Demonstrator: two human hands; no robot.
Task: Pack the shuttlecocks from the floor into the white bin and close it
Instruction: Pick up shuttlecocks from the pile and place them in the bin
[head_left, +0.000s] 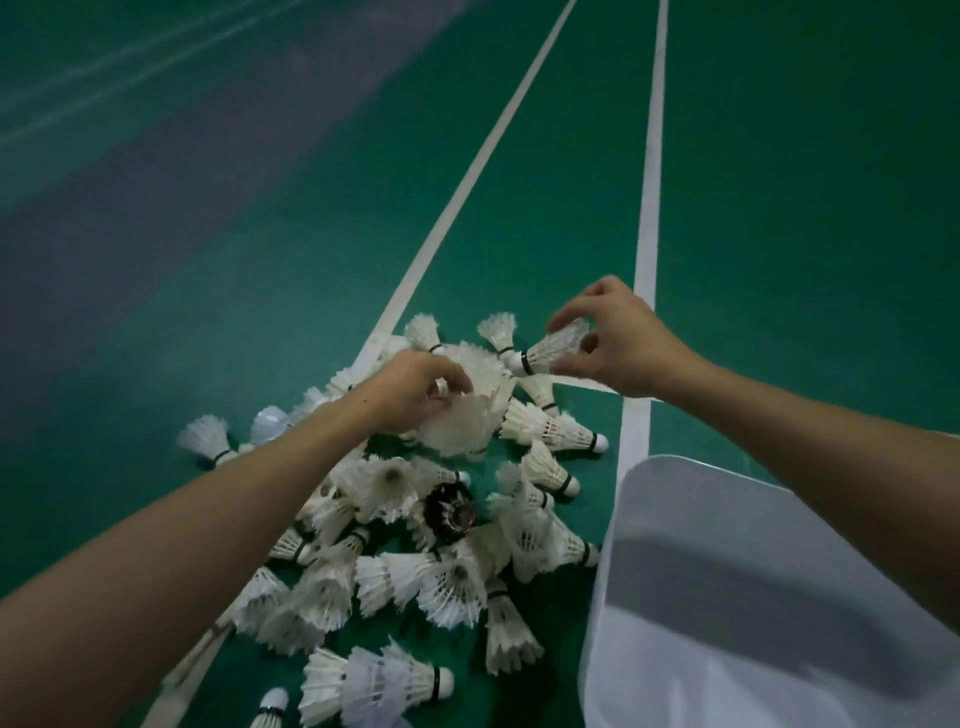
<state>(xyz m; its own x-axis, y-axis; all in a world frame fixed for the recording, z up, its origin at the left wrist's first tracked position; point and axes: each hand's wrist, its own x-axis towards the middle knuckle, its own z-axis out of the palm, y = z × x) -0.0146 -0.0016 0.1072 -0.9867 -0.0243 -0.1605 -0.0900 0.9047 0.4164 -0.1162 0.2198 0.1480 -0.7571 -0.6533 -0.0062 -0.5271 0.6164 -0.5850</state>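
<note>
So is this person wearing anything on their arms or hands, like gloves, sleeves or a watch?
Nothing that this view shows. The left hand and the right hand are bare, with no gloves, rings or tape to be seen. The left forearm and the right forearm are bare too, with no sleeve, watch or wristband anywhere up to the edge of the picture.

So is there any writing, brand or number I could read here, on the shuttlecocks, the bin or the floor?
None can be read.
Shuttlecock pinched by the right hand: only a plain black band, no brand legible.
Stack of shuttlecocks in the left hand: no print visible.
Pile of shuttlecocks: any print is too small or blurred.
White bin: blank.
Green floor: white lines only.
</note>
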